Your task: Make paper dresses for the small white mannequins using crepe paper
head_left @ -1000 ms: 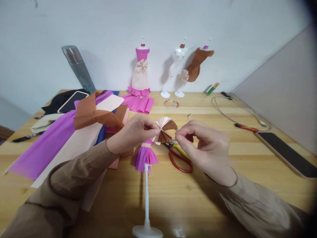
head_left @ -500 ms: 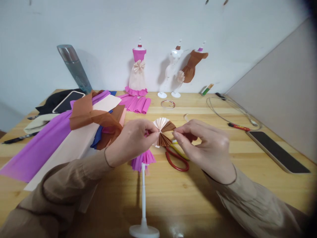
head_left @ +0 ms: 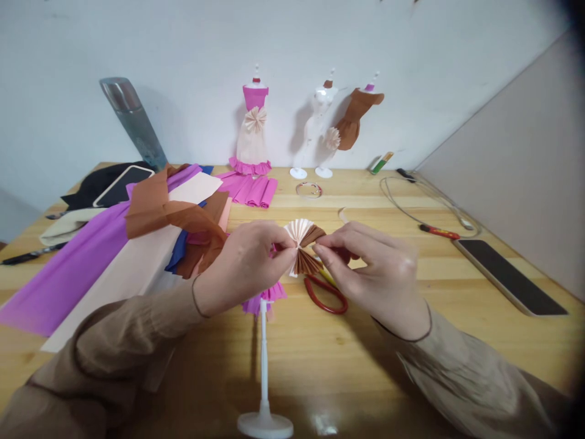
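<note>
A pleated paper rosette (head_left: 300, 231), part cream and part brown, is spread like a fan between my hands. My left hand (head_left: 256, 256) pinches it near its centre. With thumb and index finger, my right hand (head_left: 370, 265) grips its brown right edge. Behind and below my left hand, a pink and purple ruffled skirt (head_left: 267, 300) shows on a small mannequin with a white stand (head_left: 264, 366); my hand hides its upper part. Red-handled scissors (head_left: 325, 296) lie on the table under the rosette, partly covered by it.
Brown, purple, cream and blue crepe paper sheets (head_left: 91, 262) are heaped at left, by a leaning bottle (head_left: 132, 122). Dressed mannequins (head_left: 255, 128) stand along the wall. Rolled pink paper (head_left: 251, 190), a bracelet (head_left: 309, 189), a glue stick (head_left: 381, 163), a cable (head_left: 439, 204) and a phone (head_left: 509, 274) lie around.
My right fingers have shifted slightly left along the rosette's brown edge, closer to its centre. My left hand keeps its pinch. The whole view has moved a little.
</note>
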`<state>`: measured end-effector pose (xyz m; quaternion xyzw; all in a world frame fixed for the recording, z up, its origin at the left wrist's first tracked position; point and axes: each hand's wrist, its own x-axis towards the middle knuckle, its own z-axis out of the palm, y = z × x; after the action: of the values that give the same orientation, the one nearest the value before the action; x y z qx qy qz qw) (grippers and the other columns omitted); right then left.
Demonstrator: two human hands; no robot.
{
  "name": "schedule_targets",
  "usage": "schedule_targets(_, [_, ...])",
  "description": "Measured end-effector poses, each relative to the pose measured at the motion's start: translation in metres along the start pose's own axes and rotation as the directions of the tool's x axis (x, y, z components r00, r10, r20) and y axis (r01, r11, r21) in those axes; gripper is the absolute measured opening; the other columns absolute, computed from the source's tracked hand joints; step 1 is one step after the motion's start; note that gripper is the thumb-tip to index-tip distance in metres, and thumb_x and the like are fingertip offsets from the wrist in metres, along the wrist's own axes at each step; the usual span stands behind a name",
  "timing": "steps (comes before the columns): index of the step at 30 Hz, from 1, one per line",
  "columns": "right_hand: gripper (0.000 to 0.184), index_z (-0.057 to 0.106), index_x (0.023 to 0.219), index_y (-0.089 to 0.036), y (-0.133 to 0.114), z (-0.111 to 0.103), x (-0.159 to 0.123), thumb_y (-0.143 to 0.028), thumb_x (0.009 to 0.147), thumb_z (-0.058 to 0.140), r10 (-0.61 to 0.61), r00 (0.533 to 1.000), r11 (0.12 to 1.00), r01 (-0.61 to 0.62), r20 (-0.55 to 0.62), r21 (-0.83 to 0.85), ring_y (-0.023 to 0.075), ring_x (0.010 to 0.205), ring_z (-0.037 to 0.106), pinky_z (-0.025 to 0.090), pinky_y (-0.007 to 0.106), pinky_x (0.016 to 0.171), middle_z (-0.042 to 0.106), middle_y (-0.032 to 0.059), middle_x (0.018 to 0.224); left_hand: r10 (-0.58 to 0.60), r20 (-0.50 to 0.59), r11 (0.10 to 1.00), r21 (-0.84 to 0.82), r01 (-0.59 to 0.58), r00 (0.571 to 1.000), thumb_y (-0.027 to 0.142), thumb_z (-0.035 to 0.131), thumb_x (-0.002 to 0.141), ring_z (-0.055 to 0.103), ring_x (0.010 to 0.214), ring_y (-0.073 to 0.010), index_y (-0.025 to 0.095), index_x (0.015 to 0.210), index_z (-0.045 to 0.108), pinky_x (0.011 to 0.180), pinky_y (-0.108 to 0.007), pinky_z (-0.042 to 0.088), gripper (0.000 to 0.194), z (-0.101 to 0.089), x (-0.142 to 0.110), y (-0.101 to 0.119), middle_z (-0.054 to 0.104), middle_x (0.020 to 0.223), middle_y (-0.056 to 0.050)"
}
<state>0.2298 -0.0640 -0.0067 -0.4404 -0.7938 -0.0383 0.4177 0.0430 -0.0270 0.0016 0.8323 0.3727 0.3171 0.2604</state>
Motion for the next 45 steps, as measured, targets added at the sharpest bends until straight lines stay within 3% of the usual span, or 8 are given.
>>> schedule_targets(14, [0.017, 0.058, 0.068, -0.02, -0.0002, 0.0011, -0.0014, -0.012, 0.083, 0.06, -0.014, 0.999, 0.994, 0.017, 0.03, -0.109, 0.0132, 0.052, 0.053, 0.038, 0.028, 0.048, 0.061, 0.0019, 0.063, 0.075, 0.045, 0.985, 0.155, -0.081, 0.996, 0.01, 0.051, 0.079, 0.036, 0.057, -0.009, 0.015, 0.052, 0.041, 0.058, -0.026, 0.03, 0.029, 0.0004, -0.0036, 0.0029, 0.039, 0.054, 0.004])
schedule_targets(30, [0.023, 0.049, 0.065, -0.021, 0.0018, 0.0008, -0.001, -0.017, 0.084, 0.062, -0.039, 0.999, 0.988, 0.041, 0.018, -0.151, 0.012, 0.05, 0.046, 0.034, 0.027, 0.047, 0.052, -0.0006, 0.057, 0.21, 0.053, 0.933, 0.289, -0.216, 0.976, 0.009, 0.052, 0.083, 0.044, 0.063, -0.0113, 0.014, 0.056, 0.055, 0.059, -0.026, 0.035, 0.027, 0.0048, -0.0055, -0.0025, 0.05, 0.059, 0.001])
schedule_targets(37, [0.007, 0.057, 0.083, -0.018, 0.005, -0.0031, 0.002, -0.019, 0.082, 0.063, -0.006, 0.999, 0.994, 0.009, 0.034, -0.105, 0.0147, 0.058, 0.05, 0.039, 0.029, 0.052, 0.053, 0.0016, 0.068, 0.234, 0.099, 0.906, 0.34, -0.254, 0.967, 0.011, 0.049, 0.087, 0.043, 0.063, -0.0115, 0.014, 0.055, 0.052, 0.061, -0.027, 0.034, 0.032, 0.0033, -0.0054, -0.0023, 0.051, 0.06, 0.0])
schedule_targets(45, [0.023, 0.061, 0.104, -0.019, 0.0083, -0.0045, 0.0028, -0.019, 0.081, 0.064, 0.089, 0.99, 0.995, -0.094, 0.111, 0.041, 0.0155, 0.063, 0.053, 0.045, 0.032, 0.06, 0.06, 0.0028, 0.078, 0.196, 0.102, 0.932, 0.291, -0.218, 0.975, 0.01, 0.051, 0.086, 0.048, 0.066, -0.0122, 0.014, 0.057, 0.055, 0.065, -0.027, 0.038, 0.03, 0.001, -0.0038, -0.0019, 0.056, 0.063, 0.0])
